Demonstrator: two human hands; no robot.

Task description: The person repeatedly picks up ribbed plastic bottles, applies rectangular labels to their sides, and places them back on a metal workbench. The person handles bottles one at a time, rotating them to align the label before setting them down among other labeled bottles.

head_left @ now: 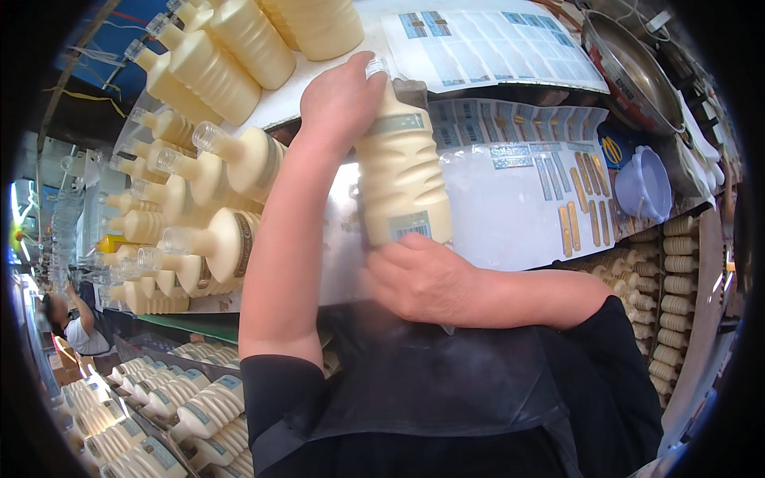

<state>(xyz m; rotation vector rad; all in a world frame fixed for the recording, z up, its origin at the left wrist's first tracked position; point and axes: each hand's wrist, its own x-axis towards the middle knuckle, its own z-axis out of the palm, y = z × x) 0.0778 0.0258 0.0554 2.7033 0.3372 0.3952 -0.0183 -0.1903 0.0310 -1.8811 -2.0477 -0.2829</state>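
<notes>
A ribbed bottle [402, 179] full of a cream-coloured filling lies across the middle of the view, its see-through neck away from me and its base toward me. My left hand [341, 99] is closed around the neck end. At the base, my right hand [426, 279] has its fingers curled against the bottle, just below a small blue-grey label [411, 225] with a barcode. Another label strip [398, 123] runs across the shoulder. The undersides of the right fingers are hidden.
Many similar bottles [227, 60] crowd the left of the table. Label sheets [486, 52] lie at the back, with blue and gold label strips [599, 222] to the right. A lilac bucket [644, 185] and a metal basin [629, 68] stand right. Racks of bottles [677, 303] flank me.
</notes>
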